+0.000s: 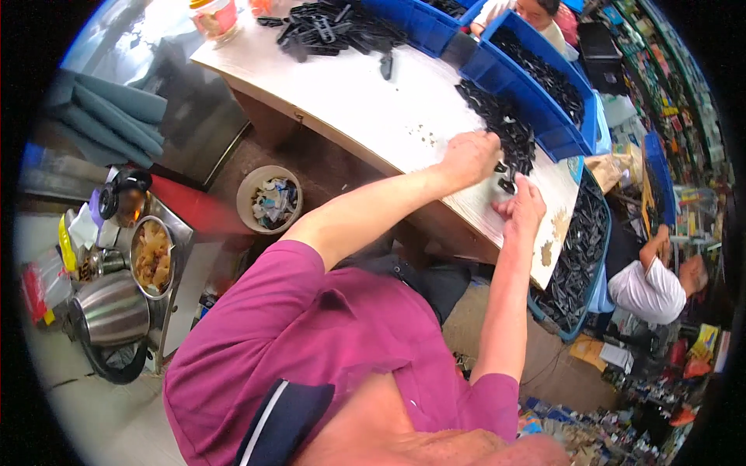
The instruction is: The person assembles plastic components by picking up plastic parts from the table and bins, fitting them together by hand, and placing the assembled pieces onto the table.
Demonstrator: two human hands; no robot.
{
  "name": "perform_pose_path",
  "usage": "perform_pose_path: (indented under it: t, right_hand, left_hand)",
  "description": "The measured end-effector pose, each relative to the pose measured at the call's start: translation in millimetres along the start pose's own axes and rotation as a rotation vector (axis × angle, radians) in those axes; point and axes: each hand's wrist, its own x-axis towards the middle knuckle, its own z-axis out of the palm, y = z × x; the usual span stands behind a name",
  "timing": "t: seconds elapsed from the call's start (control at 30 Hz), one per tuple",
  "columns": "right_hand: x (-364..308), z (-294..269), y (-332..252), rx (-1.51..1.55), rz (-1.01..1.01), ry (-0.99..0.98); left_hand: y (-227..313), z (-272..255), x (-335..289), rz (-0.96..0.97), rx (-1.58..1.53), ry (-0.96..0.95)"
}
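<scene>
My left hand [471, 158] is over the white table [350, 101], its fingers closed at the edge of a pile of black plastic parts [509, 128]. Facing it, my right hand [522, 208] is pinched near the table's right end. A small black plastic part [507, 184] shows between the two hands, at the fingertips. The fingers of both hands seem to be on it, though its exact shape is too small to make out. Small dark crumbs lie on the table left of my left hand.
Blue bins [536, 78] of black parts line the table's far side. Another black heap [330, 27] lies at the far left, near a cup [214, 17]. A blue-rimmed tub [575, 264] stands off the right end. A waste bucket [269, 199] stands left. Two other people are beyond.
</scene>
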Motion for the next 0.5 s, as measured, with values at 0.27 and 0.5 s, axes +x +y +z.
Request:
perform_pose_path:
  t: [0.27, 0.5]
  right_hand:
    - [1, 22, 7, -0.058, -0.107, -0.076]
    - [16, 5, 27, 0.014, -0.159, -0.106]
  left_hand:
    - [5, -18, 9, -0.407, -0.64, -0.28]
    - [40, -26, -1, -0.508, -0.762, -0.278]
